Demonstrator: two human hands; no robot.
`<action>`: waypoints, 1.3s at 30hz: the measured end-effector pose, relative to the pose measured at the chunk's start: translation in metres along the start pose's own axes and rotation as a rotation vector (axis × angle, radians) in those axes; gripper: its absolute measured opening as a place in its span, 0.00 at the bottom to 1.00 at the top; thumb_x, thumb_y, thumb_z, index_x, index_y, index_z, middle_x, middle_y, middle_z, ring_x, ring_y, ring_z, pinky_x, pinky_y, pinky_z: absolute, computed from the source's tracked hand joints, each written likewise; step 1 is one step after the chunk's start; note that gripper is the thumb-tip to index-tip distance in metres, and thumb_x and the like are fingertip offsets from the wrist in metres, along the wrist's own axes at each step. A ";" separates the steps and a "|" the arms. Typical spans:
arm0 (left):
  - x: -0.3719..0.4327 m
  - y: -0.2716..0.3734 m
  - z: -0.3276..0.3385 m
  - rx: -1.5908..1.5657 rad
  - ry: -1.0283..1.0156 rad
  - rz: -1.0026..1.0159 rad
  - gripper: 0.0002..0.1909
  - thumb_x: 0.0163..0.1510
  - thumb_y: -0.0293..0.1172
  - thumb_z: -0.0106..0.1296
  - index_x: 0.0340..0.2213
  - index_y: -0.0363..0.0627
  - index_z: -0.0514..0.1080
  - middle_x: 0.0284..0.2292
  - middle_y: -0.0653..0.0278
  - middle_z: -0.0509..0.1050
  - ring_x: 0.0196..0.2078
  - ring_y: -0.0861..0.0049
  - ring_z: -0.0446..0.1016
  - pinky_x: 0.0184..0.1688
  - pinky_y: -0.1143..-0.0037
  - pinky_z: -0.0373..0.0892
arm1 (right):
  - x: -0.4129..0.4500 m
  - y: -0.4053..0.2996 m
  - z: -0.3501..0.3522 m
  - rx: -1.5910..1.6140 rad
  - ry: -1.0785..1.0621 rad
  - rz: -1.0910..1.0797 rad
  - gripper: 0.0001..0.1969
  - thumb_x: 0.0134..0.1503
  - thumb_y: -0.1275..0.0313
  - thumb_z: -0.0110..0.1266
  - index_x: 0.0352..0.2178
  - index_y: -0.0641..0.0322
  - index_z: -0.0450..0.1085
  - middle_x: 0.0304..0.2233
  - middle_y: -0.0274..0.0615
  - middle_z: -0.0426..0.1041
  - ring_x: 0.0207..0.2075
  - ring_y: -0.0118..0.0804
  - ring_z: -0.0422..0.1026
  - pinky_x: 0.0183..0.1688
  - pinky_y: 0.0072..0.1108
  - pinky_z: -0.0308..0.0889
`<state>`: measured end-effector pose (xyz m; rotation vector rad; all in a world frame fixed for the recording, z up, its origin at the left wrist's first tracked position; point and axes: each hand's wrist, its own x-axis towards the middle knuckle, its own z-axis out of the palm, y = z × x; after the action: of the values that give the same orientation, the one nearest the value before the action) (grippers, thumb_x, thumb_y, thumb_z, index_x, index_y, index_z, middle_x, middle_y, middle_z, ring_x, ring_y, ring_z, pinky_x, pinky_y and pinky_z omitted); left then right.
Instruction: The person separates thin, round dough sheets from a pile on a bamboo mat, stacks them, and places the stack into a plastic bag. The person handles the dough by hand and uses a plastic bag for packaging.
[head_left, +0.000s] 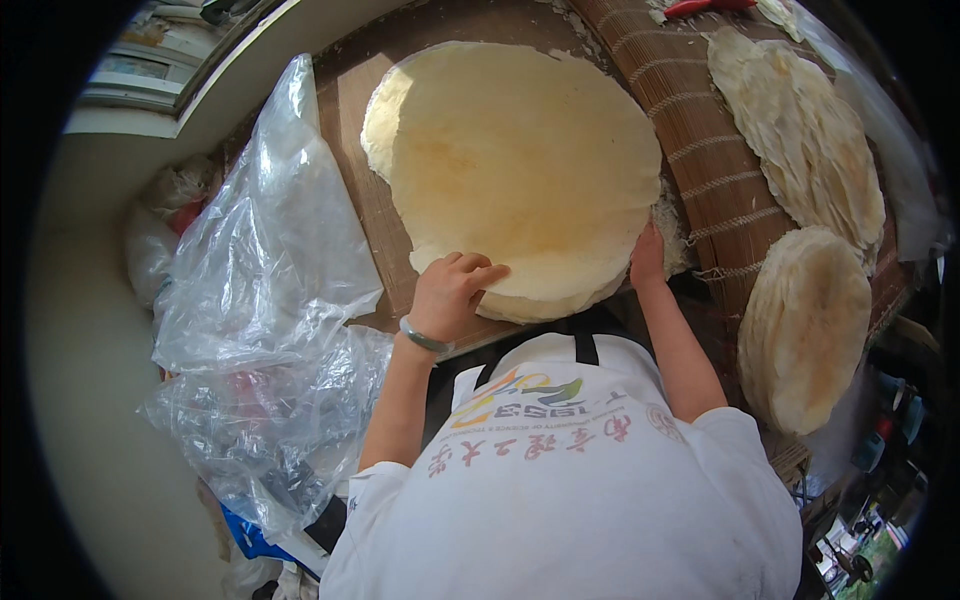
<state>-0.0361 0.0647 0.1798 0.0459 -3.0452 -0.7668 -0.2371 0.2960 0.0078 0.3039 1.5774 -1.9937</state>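
Note:
A stack of large, thin, round flatbreads (525, 165) lies on a brown wooden board before me, pale yellow with light brown patches. At its near left edge, my left hand (450, 295) has bent fingers over the rim; a bangle circles the wrist. How many sheets it grips is hidden. Against the near right rim rests my right hand (647, 255), its fingers partly hidden by the bread's edge. On the far left side, a lower sheet sticks out past the top one in a patch of sunlight.
Clear plastic sheeting (277, 225) is heaped on the left beside the wall. To the right, a slatted mat (697, 142) lies under folded flatbreads (806, 127) and a second round stack (806, 330). Red objects (705, 7) show at the top right. A window (142, 75) is upper left.

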 end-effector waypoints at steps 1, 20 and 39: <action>-0.006 -0.017 0.044 0.023 0.019 -0.037 0.23 0.32 0.17 0.48 0.34 0.52 0.72 0.32 0.67 0.71 0.33 0.67 0.68 0.34 0.71 0.65 | -0.002 -0.003 -0.001 0.197 0.005 0.128 0.23 0.56 0.55 0.41 0.47 0.58 0.59 0.48 0.41 0.61 0.50 0.37 0.59 0.49 0.29 0.55; -0.058 -0.092 0.166 0.099 0.422 -0.139 0.19 0.31 0.19 0.48 0.28 0.55 0.75 0.42 0.65 0.69 0.44 0.64 0.65 0.45 0.71 0.64 | 0.034 0.020 -0.014 -0.573 0.073 0.005 0.09 0.49 0.74 0.51 0.33 0.67 0.69 0.29 0.34 0.72 0.27 0.25 0.68 0.29 0.19 0.63; -0.035 -0.145 0.136 -0.419 0.661 -0.679 0.20 0.40 0.18 0.41 0.39 0.41 0.69 0.46 0.54 0.63 0.46 0.62 0.63 0.47 0.73 0.61 | 0.047 -0.011 0.020 -1.506 0.027 -0.714 0.33 0.45 0.66 0.55 0.52 0.60 0.51 0.55 0.51 0.45 0.57 0.52 0.43 0.56 0.37 0.45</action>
<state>0.0014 0.0023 -0.0087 1.1122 -2.1692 -1.1053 -0.2783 0.2647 -0.0014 -0.9072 2.8926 -0.6065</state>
